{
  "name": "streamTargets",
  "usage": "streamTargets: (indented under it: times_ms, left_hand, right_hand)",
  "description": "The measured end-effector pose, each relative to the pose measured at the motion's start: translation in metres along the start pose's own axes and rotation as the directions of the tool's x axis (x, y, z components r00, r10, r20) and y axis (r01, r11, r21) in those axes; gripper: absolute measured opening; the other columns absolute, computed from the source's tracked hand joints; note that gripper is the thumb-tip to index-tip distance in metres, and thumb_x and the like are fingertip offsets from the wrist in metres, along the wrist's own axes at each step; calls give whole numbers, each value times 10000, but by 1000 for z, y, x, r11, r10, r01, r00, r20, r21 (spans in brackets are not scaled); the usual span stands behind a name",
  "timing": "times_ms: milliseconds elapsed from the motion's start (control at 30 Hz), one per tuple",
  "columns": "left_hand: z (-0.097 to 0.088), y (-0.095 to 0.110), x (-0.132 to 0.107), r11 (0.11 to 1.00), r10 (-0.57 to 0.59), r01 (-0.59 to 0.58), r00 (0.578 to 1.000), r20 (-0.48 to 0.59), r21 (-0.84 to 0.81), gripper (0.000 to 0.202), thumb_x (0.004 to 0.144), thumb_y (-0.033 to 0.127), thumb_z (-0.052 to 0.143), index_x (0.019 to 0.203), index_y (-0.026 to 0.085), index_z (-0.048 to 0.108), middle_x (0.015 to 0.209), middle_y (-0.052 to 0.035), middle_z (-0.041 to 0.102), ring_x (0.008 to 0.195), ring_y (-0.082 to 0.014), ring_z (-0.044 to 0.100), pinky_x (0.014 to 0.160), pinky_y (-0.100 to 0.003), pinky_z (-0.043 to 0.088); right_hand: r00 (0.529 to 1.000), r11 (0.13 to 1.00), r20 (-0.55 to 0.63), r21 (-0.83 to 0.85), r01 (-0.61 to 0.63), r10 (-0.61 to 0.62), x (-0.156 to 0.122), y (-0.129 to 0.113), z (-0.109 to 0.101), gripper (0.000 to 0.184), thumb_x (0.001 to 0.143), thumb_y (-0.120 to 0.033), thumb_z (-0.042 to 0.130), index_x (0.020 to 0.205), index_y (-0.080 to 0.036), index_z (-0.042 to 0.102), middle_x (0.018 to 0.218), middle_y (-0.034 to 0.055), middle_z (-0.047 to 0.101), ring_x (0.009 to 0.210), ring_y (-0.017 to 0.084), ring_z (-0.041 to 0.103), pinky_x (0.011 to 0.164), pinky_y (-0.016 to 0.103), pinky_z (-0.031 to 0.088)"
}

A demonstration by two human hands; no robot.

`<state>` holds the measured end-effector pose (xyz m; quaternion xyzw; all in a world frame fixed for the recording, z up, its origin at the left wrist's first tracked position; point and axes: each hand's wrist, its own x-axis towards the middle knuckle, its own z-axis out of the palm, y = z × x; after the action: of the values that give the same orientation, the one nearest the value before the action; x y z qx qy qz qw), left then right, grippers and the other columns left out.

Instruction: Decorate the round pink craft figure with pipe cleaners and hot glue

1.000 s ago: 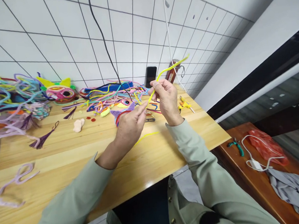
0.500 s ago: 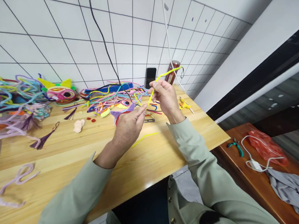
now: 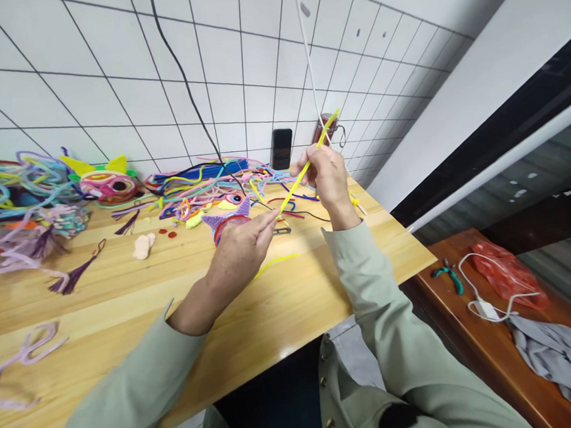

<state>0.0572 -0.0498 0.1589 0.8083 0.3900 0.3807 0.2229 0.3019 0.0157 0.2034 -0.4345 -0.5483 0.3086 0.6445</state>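
Note:
A yellow pipe cleaner (image 3: 296, 185) runs diagonally between my two hands. My left hand (image 3: 243, 247) pinches its lower end, fingers closed. Farther up, my right hand (image 3: 326, 174) grips it between thumb and fingers, and the free tip sticks out above toward the wall. Just behind my left hand lies a purple and red animal-face piece (image 3: 227, 222) with pointed ears, partly covered by that hand. Another yellow pipe cleaner (image 3: 277, 261) rests on the wooden table (image 3: 283, 306) below my hands.
Bundled coloured pipe cleaners (image 3: 204, 181) line the wall, beside a finished yellow-eared mask (image 3: 109, 181). A phone (image 3: 281, 148) leans on the tiles near a brown flask (image 3: 325, 128). Purple tassels (image 3: 75, 273) lie left. Teal pliers (image 3: 449, 277) sit on a lower brown surface at right.
My right hand has moved slightly right and away from my left along the yellow pipe cleaner, which is now straighter and tilts more steeply. The view has shifted a little.

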Motion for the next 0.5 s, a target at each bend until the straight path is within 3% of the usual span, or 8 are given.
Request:
streamTargets:
  times_ms: [100, 200, 367, 500]
  left_hand:
    - [-7, -2, 0, 1000, 12, -12, 1000, -2, -2, 413, 1144, 339, 651, 1402, 256, 963, 1349, -92, 957, 1185, -304, 937, 1127, -402, 735]
    - [-10, -5, 0, 1000, 3, -3, 1000, 16, 24, 406, 1139, 347, 650, 1369, 252, 970, 1367, -97, 951, 1217, -319, 943, 1157, -436, 742]
    - [-8, -11, -5, 999, -37, 36, 999, 39, 23, 396, 1145, 347, 641, 1330, 245, 976, 1343, -127, 949, 1193, -343, 957, 1080, -431, 771]
    - [-5, -17, -7, 992, -111, 114, 992, 64, -47, 351, 1150, 348, 714, 1385, 272, 962, 1310, -107, 959, 1169, -330, 964, 1027, -394, 785]
  right_hand:
    - [995, 986, 60, -140, 86, -78, 2, -1, -15, 550, 1106, -678, 830, 772, -255, 722, 652, -36, 696, 550, 124, 611, 567, 266, 488]
    - [990, 977, 112, -185, 103, -83, 2, 0, -22, 569, 1110, -697, 816, 763, -250, 750, 630, -31, 702, 540, 125, 591, 562, 267, 469]
    - [978, 992, 175, -86, -95, 109, 4, 13, -14, 627, 1053, -801, 837, 801, -240, 719, 630, -24, 711, 506, 104, 536, 500, 239, 402]
    - [979, 979, 54, -74, -191, 195, 9, 28, -6, 702, 1040, -849, 825, 724, -252, 631, 559, -50, 611, 472, 93, 471, 483, 239, 364]
